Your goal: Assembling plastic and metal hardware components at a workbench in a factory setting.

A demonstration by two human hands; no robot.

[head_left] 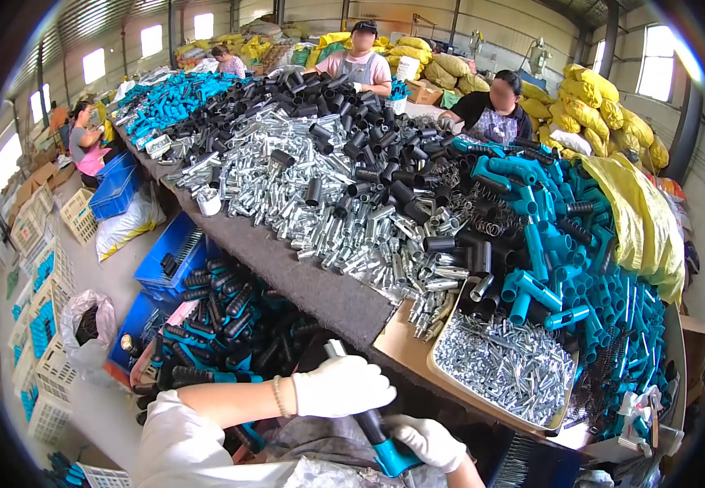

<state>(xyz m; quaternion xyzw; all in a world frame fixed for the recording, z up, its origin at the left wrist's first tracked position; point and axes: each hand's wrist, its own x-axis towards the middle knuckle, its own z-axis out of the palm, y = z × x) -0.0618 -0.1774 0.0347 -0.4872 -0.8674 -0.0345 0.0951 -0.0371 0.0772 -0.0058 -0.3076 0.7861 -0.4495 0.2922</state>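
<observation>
A teal-and-black handle-shaped tool (393, 459) with a silver metal tip slants across my lap. My left hand (344, 388), in a white glove with a beaded bracelet at the wrist, wraps round its upper part. The silver tip sticks out beyond that hand. At the lower, teal end, my right hand (429, 443), also white-gloved, has its fingers closed on the tool. Part of the black shaft shows between the hands. Beside my left forearm lies a heap of similar teal-and-black tools (234, 313).
The long table (320, 297) ahead bears heaps of silver metal tubes (287, 179), black sleeves (312, 102), springs and teal housings (564, 252). A tray (568, 407) of small metal pins stands front right. Blue crates (177, 260) are at left. Several people work around the table.
</observation>
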